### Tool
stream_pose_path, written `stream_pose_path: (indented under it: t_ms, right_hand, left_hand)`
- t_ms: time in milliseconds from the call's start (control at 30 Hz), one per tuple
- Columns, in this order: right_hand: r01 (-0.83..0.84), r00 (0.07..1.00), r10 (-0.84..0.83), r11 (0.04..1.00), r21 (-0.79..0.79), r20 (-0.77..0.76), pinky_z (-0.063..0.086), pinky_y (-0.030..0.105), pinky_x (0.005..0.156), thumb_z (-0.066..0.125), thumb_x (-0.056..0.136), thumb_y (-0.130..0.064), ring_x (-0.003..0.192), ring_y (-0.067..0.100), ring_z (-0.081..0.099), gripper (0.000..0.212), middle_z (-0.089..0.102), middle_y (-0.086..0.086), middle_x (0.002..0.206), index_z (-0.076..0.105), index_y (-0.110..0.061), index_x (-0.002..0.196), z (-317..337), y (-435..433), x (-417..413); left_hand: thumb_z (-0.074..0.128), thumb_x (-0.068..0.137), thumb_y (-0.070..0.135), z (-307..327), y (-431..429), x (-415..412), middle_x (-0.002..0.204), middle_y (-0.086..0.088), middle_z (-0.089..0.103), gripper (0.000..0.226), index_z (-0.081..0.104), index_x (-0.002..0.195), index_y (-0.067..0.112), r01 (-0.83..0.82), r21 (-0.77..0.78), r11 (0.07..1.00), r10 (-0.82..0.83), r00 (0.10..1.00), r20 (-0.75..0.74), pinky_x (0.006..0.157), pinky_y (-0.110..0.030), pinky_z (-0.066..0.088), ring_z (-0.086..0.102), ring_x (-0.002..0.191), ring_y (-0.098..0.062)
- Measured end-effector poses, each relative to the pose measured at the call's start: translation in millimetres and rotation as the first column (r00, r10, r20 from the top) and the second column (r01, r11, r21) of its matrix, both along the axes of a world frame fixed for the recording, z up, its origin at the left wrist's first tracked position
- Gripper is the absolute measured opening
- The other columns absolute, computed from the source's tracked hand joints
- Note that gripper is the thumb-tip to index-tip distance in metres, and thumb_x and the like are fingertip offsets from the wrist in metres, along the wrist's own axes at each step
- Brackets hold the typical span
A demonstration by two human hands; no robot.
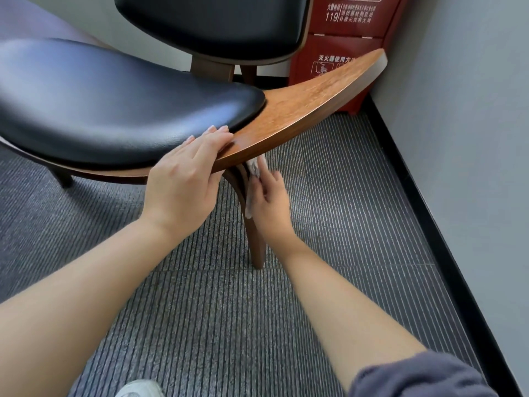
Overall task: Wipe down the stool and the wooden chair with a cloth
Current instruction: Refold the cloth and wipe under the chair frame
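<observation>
The wooden chair has a curved brown seat shell with a black padded cushion and a black backrest behind it. My left hand grips the front edge of the wooden shell, fingers on top and thumb underneath. Below the shell, my right hand presses a white cloth against the upper part of the chair's front leg. Most of the cloth is hidden behind my fingers and the leg. No stool is in view.
A red fire-extinguisher box stands in the corner behind the chair's wing. A grey wall with a black baseboard runs along the right. Striped grey carpet covers the floor. My white shoe shows at the bottom.
</observation>
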State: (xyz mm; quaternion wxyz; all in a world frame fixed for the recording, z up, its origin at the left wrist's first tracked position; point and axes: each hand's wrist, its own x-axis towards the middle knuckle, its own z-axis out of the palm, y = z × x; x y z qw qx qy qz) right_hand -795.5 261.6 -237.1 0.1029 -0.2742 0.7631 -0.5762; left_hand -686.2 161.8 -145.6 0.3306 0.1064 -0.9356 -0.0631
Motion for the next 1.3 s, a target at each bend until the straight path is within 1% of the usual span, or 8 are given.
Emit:
stream_pose_path:
  t_ms: [267, 367, 500, 733, 900, 1000, 1133, 1300]
  right_hand:
    - [0.067, 0.985, -0.049, 0.992, -0.104, 0.168, 0.041, 0.008, 0.058, 0.045, 0.102, -0.014, 0.07, -0.001, 0.056, 0.041, 0.051, 0.012, 0.094, 0.049, -0.016, 0.142, 6.2, -4.0, -1.6]
    - [0.14, 0.932, -0.089, 0.982, -0.124, 0.352, 0.043, 0.002, 0.063, 0.044, 0.102, -0.013, 0.1, 0.011, 0.064, 0.039, 0.062, 0.006, 0.106, 0.05, -0.013, 0.141, -3.2, 1.2, -2.7]
    - [0.11, 0.958, -0.059, 0.979, -0.17, 0.281, 0.056, 0.028, 0.063, 0.046, 0.1, -0.024, 0.07, 0.016, 0.059, 0.04, 0.058, 0.022, 0.099, 0.052, -0.016, 0.139, 1.6, -8.8, 0.9]
    - [0.191, 0.904, -0.104, 0.966, -0.172, 0.416, 0.05, 0.014, 0.083, 0.044, 0.103, -0.015, 0.107, 0.001, 0.061, 0.033, 0.061, 0.001, 0.127, 0.056, -0.011, 0.134, -13.1, -3.8, -3.8]
    - [0.239, 0.827, -0.136, 0.964, -0.121, 0.546, 0.046, 0.036, 0.104, 0.045, 0.102, -0.026, 0.117, 0.016, 0.058, 0.036, 0.062, 0.002, 0.127, 0.057, -0.018, 0.136, -38.5, -4.7, 3.0]
    - [0.254, 0.748, -0.219, 0.967, 0.034, 0.627, 0.047, 0.038, 0.102, 0.042, 0.104, -0.025, 0.117, 0.02, 0.059, 0.037, 0.063, 0.004, 0.126, 0.054, -0.018, 0.138, -56.8, -1.1, 2.6]
    - [0.252, 0.784, -0.168, 0.966, -0.059, 0.597, 0.05, 0.031, 0.094, 0.045, 0.102, -0.026, 0.108, 0.012, 0.062, 0.034, 0.066, -0.002, 0.117, 0.058, -0.02, 0.134, -67.6, 0.3, 3.3]
    - [0.216, 0.59, -0.274, 0.96, 0.179, 0.759, 0.048, 0.042, 0.1, 0.043, 0.103, -0.019, 0.105, 0.024, 0.061, 0.033, 0.065, 0.007, 0.108, 0.06, -0.009, 0.13, -115.6, 11.0, 6.1]
  left_hand:
    - [0.061, 0.088, 0.004, 0.9, 3.2, 0.7, 0.131, -0.006, 0.061, 0.041, 0.055, 0.129, 0.01, -0.006, -0.022, 1.0, 0.005, 0.999, -0.037, 0.098, -0.037, 0.044, 0.055, 0.124, -0.023]
    - [0.064, 0.087, 0.001, 1.0, 3.4, 1.4, 0.128, -0.007, 0.062, 0.041, 0.057, 0.126, 0.009, -0.011, -0.024, 1.0, 0.01, 0.999, -0.035, 0.096, -0.036, 0.044, 0.057, 0.121, -0.025]
    - [0.061, 0.092, 0.009, -1.5, 1.9, 1.0, 0.128, -0.005, 0.063, 0.033, 0.057, 0.125, 0.011, 0.002, -0.016, 1.0, -0.003, 0.999, -0.034, 0.097, -0.037, 0.044, 0.055, 0.124, -0.023]
    - [0.057, 0.096, 0.017, -2.6, 2.2, 0.1, 0.128, -0.003, 0.063, 0.03, 0.058, 0.125, 0.011, -0.004, -0.019, 1.0, 0.004, 0.999, -0.043, 0.096, -0.036, 0.044, 0.055, 0.125, -0.021]
    - [0.058, 0.095, 0.015, -1.7, 2.8, -0.5, 0.129, -0.003, 0.062, 0.031, 0.057, 0.126, 0.012, -0.017, -0.028, 0.999, 0.015, 0.998, -0.063, 0.095, -0.037, 0.045, 0.056, 0.124, -0.021]
    - [0.059, 0.094, 0.012, -2.3, 1.3, -1.3, 0.129, -0.002, 0.062, 0.033, 0.057, 0.127, 0.012, -0.011, -0.036, 0.999, 0.009, 0.999, -0.053, 0.096, -0.038, 0.046, 0.055, 0.125, -0.021]
    - [0.058, 0.095, 0.013, -5.9, 0.2, -1.9, 0.131, -0.001, 0.061, 0.033, 0.056, 0.128, 0.013, -0.021, -0.033, 0.999, 0.019, 0.998, -0.063, 0.098, -0.039, 0.047, 0.054, 0.126, -0.02]
    - [0.053, 0.098, 0.019, -5.5, 0.5, -2.3, 0.132, 0.001, 0.06, 0.031, 0.056, 0.129, 0.014, -0.024, -0.034, 0.999, 0.021, 0.998, -0.062, 0.099, -0.038, 0.046, 0.053, 0.127, -0.019]
